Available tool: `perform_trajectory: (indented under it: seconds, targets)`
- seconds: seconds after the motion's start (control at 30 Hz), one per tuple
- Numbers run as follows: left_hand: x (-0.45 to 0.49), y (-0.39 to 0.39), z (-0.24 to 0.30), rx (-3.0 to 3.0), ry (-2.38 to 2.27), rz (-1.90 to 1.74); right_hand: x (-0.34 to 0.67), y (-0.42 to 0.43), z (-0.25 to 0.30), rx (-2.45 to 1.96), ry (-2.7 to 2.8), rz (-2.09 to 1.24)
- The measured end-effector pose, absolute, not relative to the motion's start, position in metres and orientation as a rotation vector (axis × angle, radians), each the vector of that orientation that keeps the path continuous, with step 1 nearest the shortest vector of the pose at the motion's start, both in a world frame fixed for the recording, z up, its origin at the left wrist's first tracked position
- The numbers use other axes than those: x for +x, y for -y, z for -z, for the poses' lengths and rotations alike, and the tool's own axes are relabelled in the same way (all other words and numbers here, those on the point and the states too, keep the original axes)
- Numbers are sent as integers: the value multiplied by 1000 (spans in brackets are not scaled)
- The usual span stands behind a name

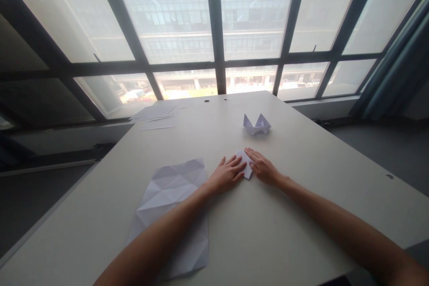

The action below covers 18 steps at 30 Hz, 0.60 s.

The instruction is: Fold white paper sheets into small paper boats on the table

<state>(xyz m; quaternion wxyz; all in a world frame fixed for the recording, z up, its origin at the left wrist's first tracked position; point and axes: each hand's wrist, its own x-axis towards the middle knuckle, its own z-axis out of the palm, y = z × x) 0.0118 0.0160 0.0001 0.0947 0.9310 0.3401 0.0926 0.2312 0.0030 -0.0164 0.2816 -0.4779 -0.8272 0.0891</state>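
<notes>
Left hand [228,173] & right hand [262,167], fingers flat and released, press a small folded white paper piece [246,166] onto the pale tabletop [284,214], prob. to crease it.

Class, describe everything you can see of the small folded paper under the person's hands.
The small folded paper is white, flat and folded to a compact shape with a pointed lower corner. It lies on the pale table. The left hand and right hand press flat on it from either side, hiding most of it.
</notes>
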Motion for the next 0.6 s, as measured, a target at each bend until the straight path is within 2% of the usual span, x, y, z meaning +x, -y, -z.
perform_trajectory:
  seconds: [0.2, 0.33, 0.6]
  targets:
    - [14, -15, 0, 2711, -1058, -341, 225, -2, 21, -1424, 2454, -263]
    - [15, -15, 0, 2720, -1139, -405, 225, 2, 16, -1366, 2507, -285]
    - [13, -18, 2, 2737, -1227, -278, 227, 5, 10, -1273, 2563, -308]
